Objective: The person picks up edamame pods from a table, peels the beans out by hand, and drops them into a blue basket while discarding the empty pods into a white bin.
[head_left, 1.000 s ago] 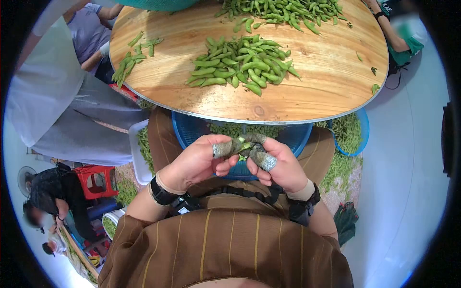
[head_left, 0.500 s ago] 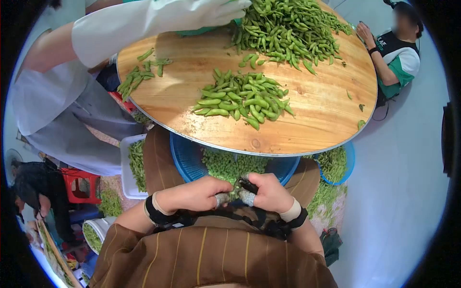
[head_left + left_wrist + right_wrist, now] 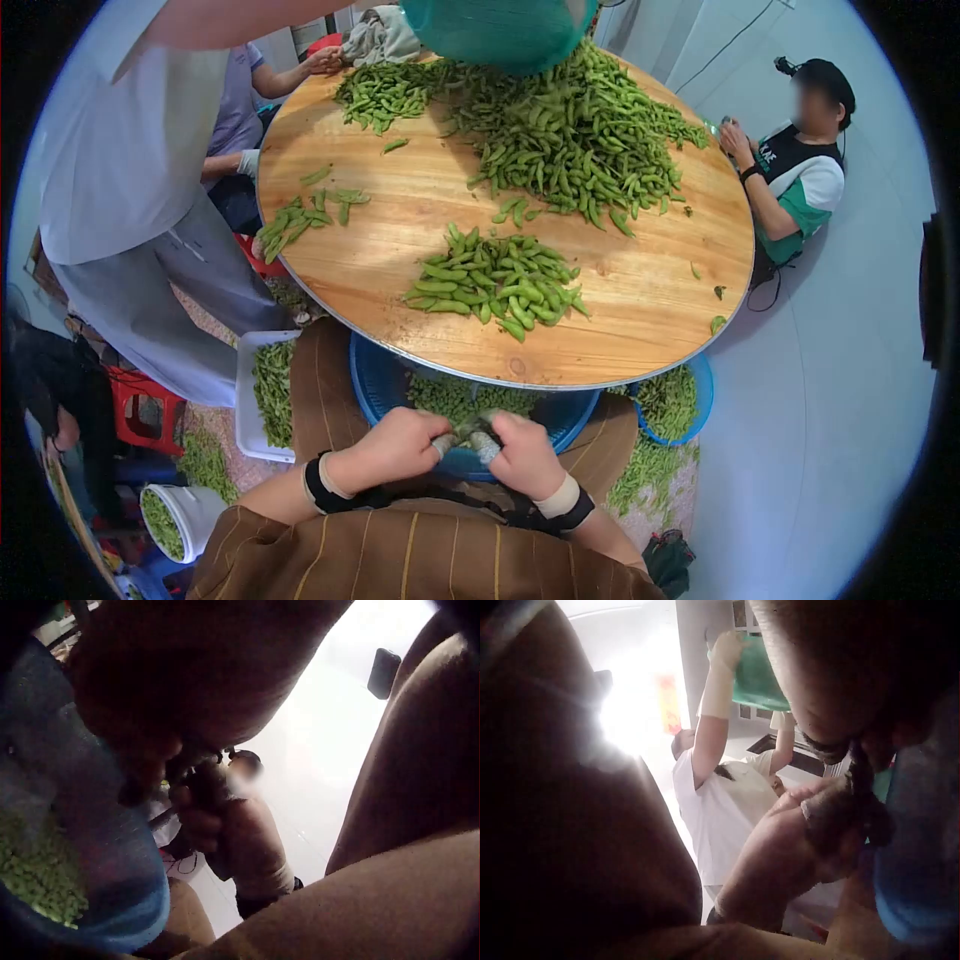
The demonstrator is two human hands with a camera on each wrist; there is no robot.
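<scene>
Low over the near side of a blue basket (image 3: 372,392), the left hand (image 3: 400,443) and right hand (image 3: 525,458) meet with curled fingers. Grey wrappings cover some fingertips. A small, blurred green pod (image 3: 464,431) is pinched between them, mostly hidden by the fingers. Shelled green beans (image 3: 470,396) lie inside the basket. In the left wrist view, dark curled fingers of both hands face each other beside the basket (image 3: 142,900). The right wrist view shows the left hand (image 3: 780,844) close against the right hand's shadowed fingers.
A round wooden table (image 3: 620,340) holds a near pile of pods (image 3: 500,280) and a larger heap (image 3: 580,140). Above it, someone's arms hold a green basin (image 3: 500,30). A white tray (image 3: 246,400) stands left, a blue tub (image 3: 705,400) right. Another person (image 3: 800,180) sits at right.
The head view has tilted up, showing more of the table. Both hands have turned knuckles up, with fingers more curled. A green basin has come over the far heap, and more pods lie there.
</scene>
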